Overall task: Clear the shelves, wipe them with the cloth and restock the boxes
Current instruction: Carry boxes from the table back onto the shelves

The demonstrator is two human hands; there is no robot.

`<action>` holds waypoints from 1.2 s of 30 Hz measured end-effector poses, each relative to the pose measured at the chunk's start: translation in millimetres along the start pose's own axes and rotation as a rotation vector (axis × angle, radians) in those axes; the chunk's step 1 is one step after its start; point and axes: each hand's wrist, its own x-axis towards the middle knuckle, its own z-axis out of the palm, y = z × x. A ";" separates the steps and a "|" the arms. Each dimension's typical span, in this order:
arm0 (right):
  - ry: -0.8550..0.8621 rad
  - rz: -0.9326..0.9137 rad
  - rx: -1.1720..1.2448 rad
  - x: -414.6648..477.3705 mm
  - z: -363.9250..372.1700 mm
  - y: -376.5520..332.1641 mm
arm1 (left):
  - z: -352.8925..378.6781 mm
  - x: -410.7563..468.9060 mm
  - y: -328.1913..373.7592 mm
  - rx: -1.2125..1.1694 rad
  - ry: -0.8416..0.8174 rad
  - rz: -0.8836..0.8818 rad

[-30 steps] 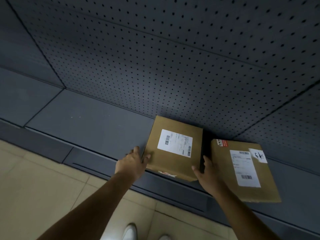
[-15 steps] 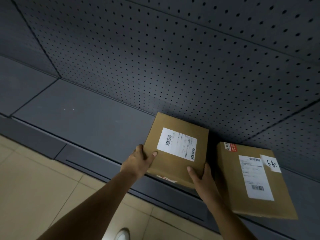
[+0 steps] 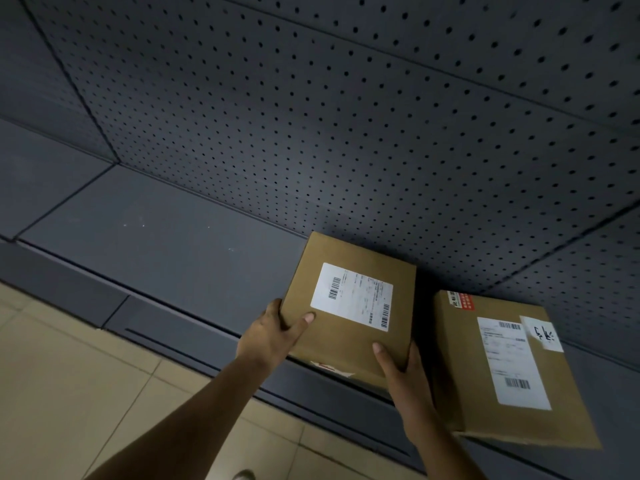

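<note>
A brown cardboard box (image 3: 349, 327) with a white shipping label sits on the dark grey bottom shelf (image 3: 166, 244), its back edge near the pegboard wall. My left hand (image 3: 273, 336) grips its left front corner, thumb on top. My right hand (image 3: 403, 372) grips its right front corner, thumb on the top face. A second, flatter cardboard box (image 3: 512, 403) with a white label and a red sticker lies on the shelf just to the right, close to my right wrist. No cloth is in view.
A dark perforated pegboard back panel (image 3: 346, 116) rises behind the shelf. The shelf's front rail (image 3: 180, 336) runs diagonally above a beige tiled floor (image 3: 69, 393). The shelf stretch left of the boxes holds only a few pale specks. A shoe tip (image 3: 244, 475) shows at the bottom edge.
Both hands have closed round the left box's front corners, thumbs now on its top face. The box's front edge sits a little higher and nearer to me than a second ago.
</note>
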 end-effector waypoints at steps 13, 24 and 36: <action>0.064 0.013 0.045 -48.2 -22.2 -33.4 | -46.2 -55.4 27.3 -0.227 0.035 0.008; 0.158 0.112 0.057 -103.5 -75.1 -83.6 | -83.9 -121.6 87.0 -0.321 0.003 0.021; 0.051 -0.040 0.142 -174.9 -152.1 -107.3 | -99.5 -206.7 151.1 -0.247 0.018 0.089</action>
